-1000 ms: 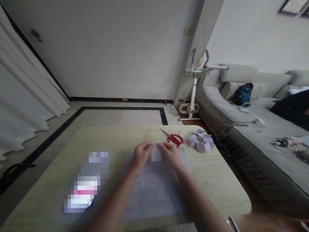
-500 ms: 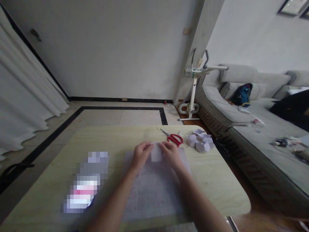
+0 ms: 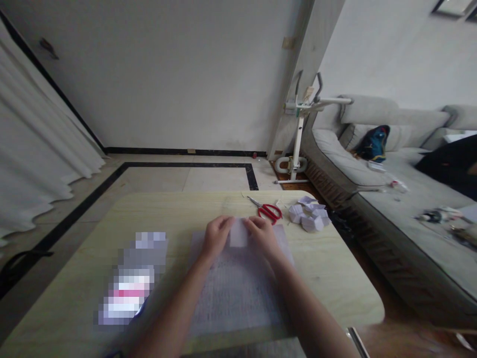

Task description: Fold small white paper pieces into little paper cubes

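A small white piece of paper (image 3: 238,235) is held upright between my two hands, over a large printed sheet (image 3: 238,293) lying flat on the table. My left hand (image 3: 218,234) pinches its upper left edge. At the upper right edge, the fingers of my right hand (image 3: 263,233) are closed on the same piece. Just beyond my right hand lie scissors with red handles (image 3: 270,213), their blades pointing away to the left. Several folded paper pieces (image 3: 312,219) sit in a loose cluster right of the scissors.
The pale wooden table (image 3: 335,283) has rounded corners. A pixelated phone-like object (image 3: 130,278) lies at its left. To the right stands a grey sofa (image 3: 402,169) with items on it; a white exercise machine (image 3: 298,134) is by the wall. A white curtain (image 3: 40,134) hangs on the left.
Both hands and the small paper have shifted very slightly left within the view. The grip looks the same, and the things on the table have stayed in place.
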{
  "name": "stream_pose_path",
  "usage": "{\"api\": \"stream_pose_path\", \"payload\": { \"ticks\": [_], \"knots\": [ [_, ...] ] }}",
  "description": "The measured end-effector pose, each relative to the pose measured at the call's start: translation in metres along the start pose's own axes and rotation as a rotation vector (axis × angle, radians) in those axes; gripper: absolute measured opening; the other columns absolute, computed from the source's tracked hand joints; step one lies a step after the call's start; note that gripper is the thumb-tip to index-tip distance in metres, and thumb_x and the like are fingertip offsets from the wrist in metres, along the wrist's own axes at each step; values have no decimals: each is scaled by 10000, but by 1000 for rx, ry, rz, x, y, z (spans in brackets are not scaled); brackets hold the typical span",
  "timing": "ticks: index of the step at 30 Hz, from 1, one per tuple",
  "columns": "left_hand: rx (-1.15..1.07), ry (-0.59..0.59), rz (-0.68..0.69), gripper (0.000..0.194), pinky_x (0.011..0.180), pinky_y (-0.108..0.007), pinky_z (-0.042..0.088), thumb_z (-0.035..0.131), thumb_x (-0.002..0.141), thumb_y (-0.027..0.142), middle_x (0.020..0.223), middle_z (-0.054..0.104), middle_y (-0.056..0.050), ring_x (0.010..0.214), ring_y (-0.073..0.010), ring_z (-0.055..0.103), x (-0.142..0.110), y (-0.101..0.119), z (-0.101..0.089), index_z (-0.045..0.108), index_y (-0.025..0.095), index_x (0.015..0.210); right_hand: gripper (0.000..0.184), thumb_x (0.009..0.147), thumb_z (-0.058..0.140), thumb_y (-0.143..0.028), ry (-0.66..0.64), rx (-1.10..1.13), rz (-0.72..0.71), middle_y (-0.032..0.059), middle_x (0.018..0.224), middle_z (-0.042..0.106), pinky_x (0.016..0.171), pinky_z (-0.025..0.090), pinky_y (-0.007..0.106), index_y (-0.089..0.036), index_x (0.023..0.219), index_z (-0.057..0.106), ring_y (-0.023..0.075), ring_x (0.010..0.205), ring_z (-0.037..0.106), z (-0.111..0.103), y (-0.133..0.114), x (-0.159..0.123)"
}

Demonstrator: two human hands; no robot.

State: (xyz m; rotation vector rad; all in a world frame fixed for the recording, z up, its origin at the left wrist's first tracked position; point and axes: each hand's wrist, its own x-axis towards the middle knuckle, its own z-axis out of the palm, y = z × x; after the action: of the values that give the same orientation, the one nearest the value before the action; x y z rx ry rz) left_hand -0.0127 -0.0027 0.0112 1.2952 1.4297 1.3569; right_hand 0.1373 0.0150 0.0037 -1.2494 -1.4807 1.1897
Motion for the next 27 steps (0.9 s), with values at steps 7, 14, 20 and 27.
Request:
{"api": "stream_pose_path", "payload": {
  "ticks": [7,14,20,27],
  "knots": [
    [10,-7,18,245,556,-205,392,579,760,368,638,615,3,606,-131,525,1,0,0,652,143,697,355,786,535,-490,-5,10,7,-19,545,463,444,282,211,-162,661,585,106,499,404,0,-2,-1],
    [18,-67,-22,289,536,-209,381,587,743,417,624,602,-1,602,-142,518,0,1,0,667,141,711,352,797,523,-467,-5,-1,-21,-21,536,454,437,276,214,-164,620,545,103,487,395,-1,-3,0],
    [53,-43,18,279,556,-219,385,591,742,408,619,610,-2,605,-148,520,1,-2,-1,683,152,681,318,791,538,-438,25,-8,-54,-11,559,507,468,308,218,-156,659,605,111,514,436,-1,-4,0],
    [56,-50,45,277,586,-220,398,571,762,398,660,637,-9,630,-149,539,0,0,-1,688,151,715,276,770,568,-420,46,61,-36,4,604,554,493,355,223,-155,716,626,124,543,482,-1,-3,0]
  ]
}}
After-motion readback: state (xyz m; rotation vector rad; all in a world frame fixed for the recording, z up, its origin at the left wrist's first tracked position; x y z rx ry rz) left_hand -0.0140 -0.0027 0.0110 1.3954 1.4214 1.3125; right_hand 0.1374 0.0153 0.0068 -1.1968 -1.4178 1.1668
